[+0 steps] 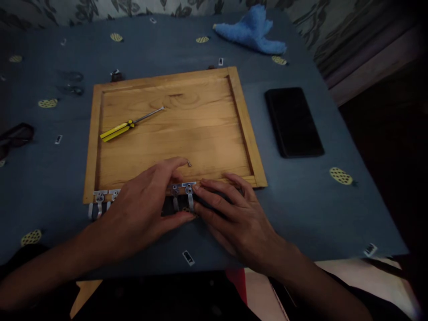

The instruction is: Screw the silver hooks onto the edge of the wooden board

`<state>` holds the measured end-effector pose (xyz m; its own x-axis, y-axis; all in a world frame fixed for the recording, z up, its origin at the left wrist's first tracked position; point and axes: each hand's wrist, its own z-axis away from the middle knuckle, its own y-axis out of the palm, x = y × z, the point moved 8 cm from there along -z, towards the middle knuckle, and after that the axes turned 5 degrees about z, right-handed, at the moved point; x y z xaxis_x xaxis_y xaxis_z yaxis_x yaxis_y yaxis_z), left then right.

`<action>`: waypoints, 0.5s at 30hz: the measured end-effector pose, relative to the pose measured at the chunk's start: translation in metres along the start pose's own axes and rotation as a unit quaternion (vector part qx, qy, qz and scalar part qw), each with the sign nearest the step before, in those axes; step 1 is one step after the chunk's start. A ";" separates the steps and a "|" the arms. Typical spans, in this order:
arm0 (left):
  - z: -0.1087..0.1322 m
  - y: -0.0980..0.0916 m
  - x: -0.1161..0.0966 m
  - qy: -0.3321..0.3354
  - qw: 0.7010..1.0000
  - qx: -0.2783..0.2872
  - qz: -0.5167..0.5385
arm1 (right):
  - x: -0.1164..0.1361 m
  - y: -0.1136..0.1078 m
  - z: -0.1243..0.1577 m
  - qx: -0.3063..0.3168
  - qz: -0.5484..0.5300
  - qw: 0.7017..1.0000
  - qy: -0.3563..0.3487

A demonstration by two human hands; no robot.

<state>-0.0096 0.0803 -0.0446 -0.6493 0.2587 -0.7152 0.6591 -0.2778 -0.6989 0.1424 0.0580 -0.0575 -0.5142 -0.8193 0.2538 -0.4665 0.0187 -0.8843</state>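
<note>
A metal hook rack (189, 189) lies along the near rail of a wooden panel (214, 129) with a raised frame. My right hand (239, 216) grips the rack's right end with thumb and fingertips, other fingers resting on the rail. Over the rack's middle arches my left hand (143, 196), thumb and index finger apart, hiding part of the hooks. A small screw (189, 163) is on the panel at its index fingertip; I cannot tell whether they touch. Farther back on the panel lies a screwdriver (125, 127) with a yellow and black handle.
The panel rests on a table with a blue patterned cloth (301, 209). A black phone or tablet (296, 122) lies to the right, a blue rag (252, 33) at the back. Dark glasses (18, 136) sit at the far left, and small dark hardware (72, 89) lies nearby.
</note>
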 end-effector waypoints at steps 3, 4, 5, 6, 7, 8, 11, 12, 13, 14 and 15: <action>-0.001 0.002 -0.004 0.013 0.999 -0.003 -0.041 | 0.000 0.000 0.000 0.003 -0.010 1.000 0.001; -0.002 0.003 -0.006 0.020 0.998 -0.006 -0.057 | 0.000 0.000 0.000 0.002 -0.011 1.000 0.001; -0.002 0.004 -0.008 0.029 0.997 -0.010 -0.071 | -0.001 0.000 0.000 0.003 -0.009 1.000 0.001; -0.002 0.005 -0.010 0.040 0.996 -0.013 -0.084 | -0.001 0.000 -0.001 0.004 -0.007 1.000 0.001; -0.001 0.006 -0.011 0.050 0.994 -0.015 -0.095 | -0.001 0.001 -0.001 0.007 -0.006 1.000 0.001; -0.001 0.007 -0.012 0.057 0.993 -0.019 -0.105 | -0.001 0.001 -0.001 0.008 -0.006 1.000 0.001; -0.001 0.008 -0.012 0.060 0.991 -0.024 -0.120 | 0.000 -0.001 -0.001 -0.001 -0.008 1.000 -0.001; -0.001 0.008 -0.011 0.058 0.991 -0.024 -0.121 | 0.000 -0.001 -0.001 -0.005 -0.007 1.000 -0.002; -0.001 0.007 -0.011 0.056 0.991 -0.024 -0.120 | 0.000 -0.002 -0.001 -0.009 -0.006 1.000 -0.002; -0.001 0.007 -0.011 0.056 0.991 -0.023 -0.120 | 0.000 -0.002 -0.001 -0.011 -0.005 1.000 -0.003; -0.001 0.007 -0.012 0.055 0.991 -0.022 -0.120 | 0.000 -0.002 -0.001 -0.009 -0.005 1.000 -0.003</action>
<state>0.0028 0.0767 -0.0411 -0.7462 0.4124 -0.5226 0.5078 -0.1550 -0.8474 0.1419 0.0586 -0.0555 -0.5047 -0.8230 0.2607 -0.4847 0.0202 -0.8745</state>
